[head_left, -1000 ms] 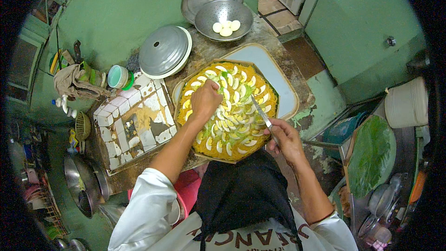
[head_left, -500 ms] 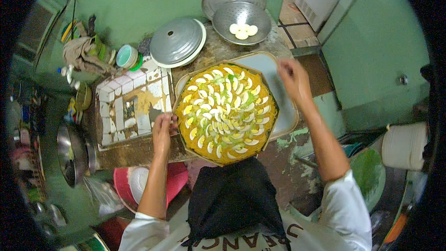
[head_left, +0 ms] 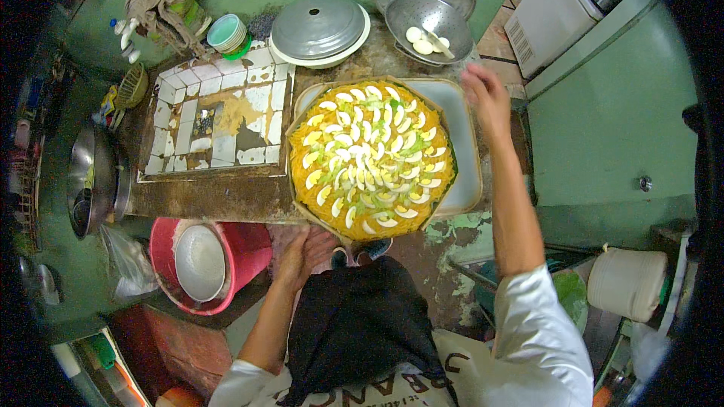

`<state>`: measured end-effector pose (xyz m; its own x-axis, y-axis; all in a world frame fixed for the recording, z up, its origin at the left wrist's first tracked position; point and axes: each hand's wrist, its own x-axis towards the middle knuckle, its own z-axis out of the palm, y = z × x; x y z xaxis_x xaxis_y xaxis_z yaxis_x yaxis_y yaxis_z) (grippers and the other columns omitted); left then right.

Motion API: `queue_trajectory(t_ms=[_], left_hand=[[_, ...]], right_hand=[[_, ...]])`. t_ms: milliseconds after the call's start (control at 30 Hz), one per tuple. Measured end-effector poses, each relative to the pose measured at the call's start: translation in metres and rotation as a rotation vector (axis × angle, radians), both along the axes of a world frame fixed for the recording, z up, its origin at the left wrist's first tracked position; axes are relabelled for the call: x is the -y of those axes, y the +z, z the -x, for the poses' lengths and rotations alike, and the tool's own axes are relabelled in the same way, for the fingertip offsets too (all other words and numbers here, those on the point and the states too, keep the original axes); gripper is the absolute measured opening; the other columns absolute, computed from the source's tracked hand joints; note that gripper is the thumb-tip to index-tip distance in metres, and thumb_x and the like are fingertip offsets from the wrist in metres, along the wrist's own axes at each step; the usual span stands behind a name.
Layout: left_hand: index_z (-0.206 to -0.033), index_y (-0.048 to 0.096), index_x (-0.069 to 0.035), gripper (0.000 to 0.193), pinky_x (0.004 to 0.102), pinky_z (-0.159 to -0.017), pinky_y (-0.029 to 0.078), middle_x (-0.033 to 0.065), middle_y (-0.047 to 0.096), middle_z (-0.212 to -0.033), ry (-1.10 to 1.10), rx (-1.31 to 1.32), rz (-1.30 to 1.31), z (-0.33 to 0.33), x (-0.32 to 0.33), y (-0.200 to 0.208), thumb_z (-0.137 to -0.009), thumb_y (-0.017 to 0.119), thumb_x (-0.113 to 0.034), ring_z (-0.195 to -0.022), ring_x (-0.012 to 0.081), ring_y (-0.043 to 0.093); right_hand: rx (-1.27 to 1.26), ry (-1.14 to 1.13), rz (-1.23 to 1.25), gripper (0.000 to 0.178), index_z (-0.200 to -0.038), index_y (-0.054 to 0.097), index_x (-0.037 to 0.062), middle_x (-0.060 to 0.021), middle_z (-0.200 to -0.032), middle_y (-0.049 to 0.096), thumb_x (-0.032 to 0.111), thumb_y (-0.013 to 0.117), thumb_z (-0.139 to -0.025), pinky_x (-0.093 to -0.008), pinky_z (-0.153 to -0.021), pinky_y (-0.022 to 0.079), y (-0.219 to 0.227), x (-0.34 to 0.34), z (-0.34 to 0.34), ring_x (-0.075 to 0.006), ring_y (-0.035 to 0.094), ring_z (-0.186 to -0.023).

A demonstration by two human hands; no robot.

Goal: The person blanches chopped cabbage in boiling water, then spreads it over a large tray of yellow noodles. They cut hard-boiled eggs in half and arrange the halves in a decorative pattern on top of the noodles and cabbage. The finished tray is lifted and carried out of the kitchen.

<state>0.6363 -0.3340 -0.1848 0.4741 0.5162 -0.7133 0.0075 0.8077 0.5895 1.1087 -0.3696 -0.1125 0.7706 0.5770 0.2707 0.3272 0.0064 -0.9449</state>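
A large eight-sided tray of orange noodles (head_left: 373, 158), topped with sliced boiled eggs and chopped greens, rests on a pale rectangular tray (head_left: 466, 158) at the counter edge. My left hand (head_left: 308, 250) is below the noodle tray's near left side, palm flat and fingers stretched out, holding nothing. Beyond the noodle tray's far right corner hovers my right hand (head_left: 486, 94), fingers loosely bent and empty, a little blurred. Just past it stands a metal colander (head_left: 411, 19) with several peeled eggs (head_left: 422, 46) and a light, thin, knife-like utensil (head_left: 440, 45) lying across them.
Left of the trays is a worn tiled sink (head_left: 256, 75). A lidded metal pot (head_left: 317, 26) and stacked bowls (head_left: 226, 32) stand at the back. Below the counter sits a red tub (head_left: 245, 245) holding a metal basin (head_left: 200, 264). A white container (head_left: 626, 283) is at right.
My left hand has left the noodle tray's rim and dropped nearer my body, opening out. The thin utensil now shows in the colander. My right hand stays raised; the view has shifted.
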Motion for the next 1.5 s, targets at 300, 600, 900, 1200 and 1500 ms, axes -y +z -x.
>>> queue_trajectory(t_ms=[300,600,900,1200,1500], left_hand=[[-0.133,0.040,0.001,0.079,0.0475,-0.100,0.043,0.0213,0.050,-0.132,-0.054,0.261,0.128,-0.008,-0.026,-0.044,-0.090,0.045,-0.065,-0.118,0.0316,0.053],[-0.138,0.040,-0.001,0.088,0.0432,-0.098,0.043,0.0152,0.050,-0.136,-0.071,0.602,0.296,-0.005,-0.028,-0.054,-0.089,0.030,-0.074,-0.112,0.0282,0.055],[-0.129,0.047,0.000,0.055,0.0362,-0.110,0.032,0.0117,0.055,-0.126,-0.081,1.084,0.447,-0.014,-0.025,-0.089,-0.090,0.045,-0.039,-0.120,0.0250,0.049],[-0.132,0.049,-0.008,0.058,0.0400,-0.102,0.041,0.0083,0.054,-0.134,-0.111,0.991,0.389,-0.063,-0.028,-0.087,-0.089,0.051,-0.047,-0.118,0.0265,0.052],[-0.142,0.042,-0.014,0.071,0.0545,-0.109,0.032,0.0091,0.043,-0.146,-0.028,0.790,0.371,-0.142,0.055,-0.098,-0.090,0.042,-0.062,-0.131,0.0326,0.042]], right_hand=[[-1.073,0.072,0.062,0.028,-0.117,0.055,0.0056,-0.0078,-0.098,0.064,0.016,0.061,-0.092,-0.0296,-0.068,0.056,-0.093,0.133,0.314,-0.0188,0.066,-0.085],[-1.256,-0.101,-0.506,0.037,-0.113,0.049,0.0103,-0.0051,-0.103,0.061,0.008,0.071,-0.084,-0.0312,-0.074,0.055,-0.110,0.015,0.389,-0.0170,0.060,-0.092],[-1.360,-0.118,-0.551,0.037,-0.115,0.048,0.0139,-0.0021,-0.096,0.061,0.009,0.070,-0.085,-0.0329,-0.076,0.056,-0.109,0.004,0.381,-0.0150,0.061,-0.089],[-1.284,-0.163,-0.610,0.039,-0.117,0.046,0.0130,-0.0064,-0.107,0.057,0.007,0.063,-0.082,-0.0477,-0.086,0.055,-0.110,0.039,0.349,-0.0247,0.058,-0.098],[-1.249,-0.023,-0.738,0.052,-0.137,0.039,0.0076,-0.0107,-0.132,0.051,0.022,0.055,-0.089,-0.0561,-0.102,0.038,-0.099,0.158,0.257,-0.0304,0.049,-0.124]])
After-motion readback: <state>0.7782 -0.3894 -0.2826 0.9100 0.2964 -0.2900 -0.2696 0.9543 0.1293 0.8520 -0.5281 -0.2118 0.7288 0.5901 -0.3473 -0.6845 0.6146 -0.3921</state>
